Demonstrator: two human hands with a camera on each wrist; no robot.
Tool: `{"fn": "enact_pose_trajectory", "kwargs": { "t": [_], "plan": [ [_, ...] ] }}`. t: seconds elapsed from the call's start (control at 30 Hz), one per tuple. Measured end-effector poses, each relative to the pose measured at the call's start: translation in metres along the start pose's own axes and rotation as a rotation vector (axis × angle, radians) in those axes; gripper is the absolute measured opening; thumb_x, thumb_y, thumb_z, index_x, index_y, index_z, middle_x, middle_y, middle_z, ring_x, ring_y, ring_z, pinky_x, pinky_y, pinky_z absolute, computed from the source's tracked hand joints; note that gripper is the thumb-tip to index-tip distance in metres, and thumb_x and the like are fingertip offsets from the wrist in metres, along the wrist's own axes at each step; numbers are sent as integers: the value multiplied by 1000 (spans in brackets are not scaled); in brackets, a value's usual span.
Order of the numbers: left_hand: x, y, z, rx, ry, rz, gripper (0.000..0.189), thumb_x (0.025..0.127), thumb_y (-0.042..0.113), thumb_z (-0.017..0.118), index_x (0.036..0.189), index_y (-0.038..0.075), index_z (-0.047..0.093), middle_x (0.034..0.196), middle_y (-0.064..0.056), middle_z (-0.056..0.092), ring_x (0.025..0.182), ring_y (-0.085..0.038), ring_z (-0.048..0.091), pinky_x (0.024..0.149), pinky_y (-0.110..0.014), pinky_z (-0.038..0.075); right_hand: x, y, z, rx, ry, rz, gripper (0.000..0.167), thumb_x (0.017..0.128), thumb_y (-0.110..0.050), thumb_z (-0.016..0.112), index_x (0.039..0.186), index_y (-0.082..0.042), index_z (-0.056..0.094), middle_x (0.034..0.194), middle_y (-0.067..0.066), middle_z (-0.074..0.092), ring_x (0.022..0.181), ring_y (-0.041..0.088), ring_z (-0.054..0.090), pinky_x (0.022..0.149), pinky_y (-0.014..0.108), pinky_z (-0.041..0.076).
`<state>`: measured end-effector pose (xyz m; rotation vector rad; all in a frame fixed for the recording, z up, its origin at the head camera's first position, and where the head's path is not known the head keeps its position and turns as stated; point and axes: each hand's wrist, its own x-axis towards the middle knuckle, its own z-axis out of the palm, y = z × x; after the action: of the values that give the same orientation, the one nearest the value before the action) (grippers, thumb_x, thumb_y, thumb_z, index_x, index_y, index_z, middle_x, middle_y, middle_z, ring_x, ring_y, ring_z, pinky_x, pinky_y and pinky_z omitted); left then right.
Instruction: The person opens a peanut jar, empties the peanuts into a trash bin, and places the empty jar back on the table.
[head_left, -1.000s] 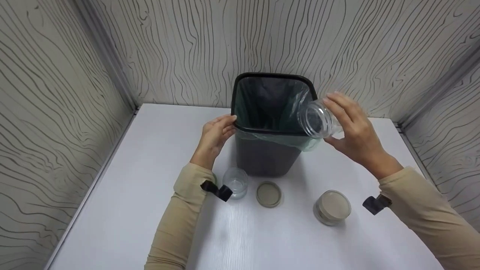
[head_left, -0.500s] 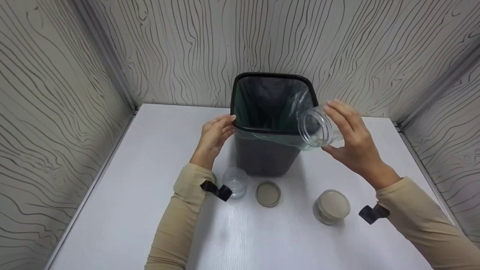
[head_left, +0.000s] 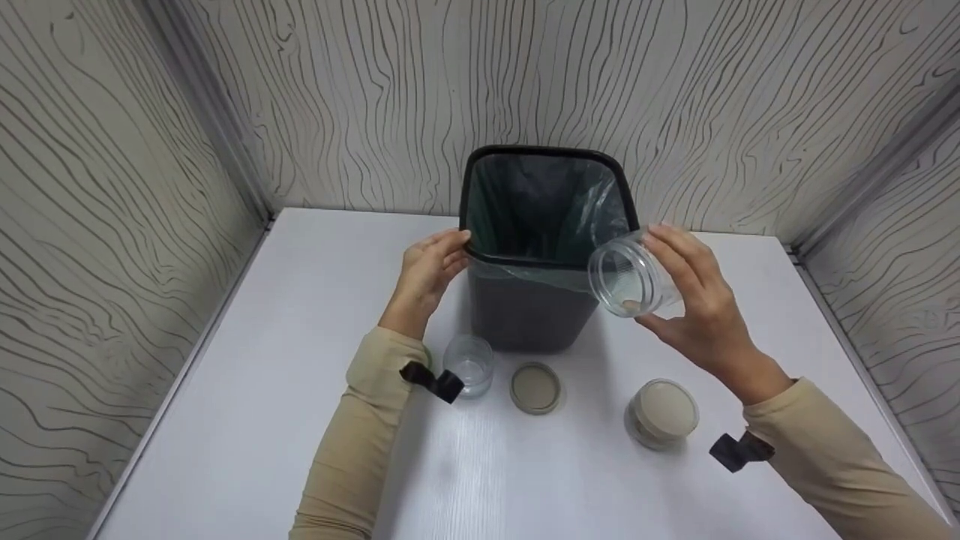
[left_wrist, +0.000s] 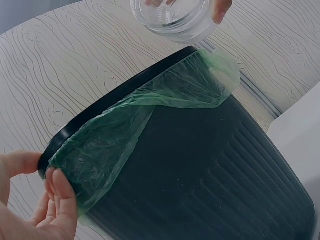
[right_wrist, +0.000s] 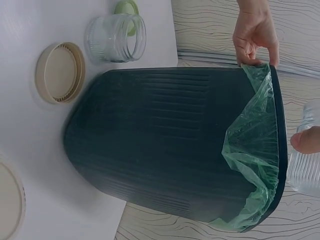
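Observation:
My left hand (head_left: pixel 427 274) pinches the left front corner of a dark trash can (head_left: pixel 532 315), thumb and fingers on the rim and the green bag (left_wrist: pixel 115 145) folded over it. My right hand (head_left: pixel 701 304) grips a clear ribbed jar (head_left: pixel 619 279) from the side, thumb below and fingers above. That jar lies tilted by the can's right front corner, its uncovered mouth facing left and toward me. I see no contents in it. In the right wrist view, part of the jar (right_wrist: pixel 305 172) and my thumb show beyond the rim.
In front of the can stand an uncovered clear jar (head_left: pixel 469 367), a loose beige lid (head_left: pixel 535 388) and a jar with a beige lid (head_left: pixel 661 414). A green lid (right_wrist: pixel 127 15) lies behind the uncovered jar. Patterned walls enclose the white table (head_left: pixel 247 360).
My right hand has lowered the jar toward me and slightly left, and its mouth has turned more toward me. My left hand has stayed on the rim.

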<state>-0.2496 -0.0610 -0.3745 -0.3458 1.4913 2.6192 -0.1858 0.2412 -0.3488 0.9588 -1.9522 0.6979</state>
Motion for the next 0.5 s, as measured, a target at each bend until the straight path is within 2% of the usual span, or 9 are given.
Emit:
{"fn": "enact_pose_trajectory", "kwargs": {
  "t": [0.23,0.5],
  "plan": [
    [0,0,0,-2,5,2,37,90,4,60,124,-9,53,78,2,64,67,-5,60,63,-14,52,-5,-8,0,14,24,13,96,34,23,86,124,7,55,130,21,56,137,15,44,117,22,35],
    [-1,1,0,-2,10,2,37,90,4,61,124,-9,54,78,2,65,67,-4,61,63,-14,52,-15,-18,6,77,32,18,94,33,23,85,122,11,55,134,16,55,139,13,43,117,22,34]
  ]
}}
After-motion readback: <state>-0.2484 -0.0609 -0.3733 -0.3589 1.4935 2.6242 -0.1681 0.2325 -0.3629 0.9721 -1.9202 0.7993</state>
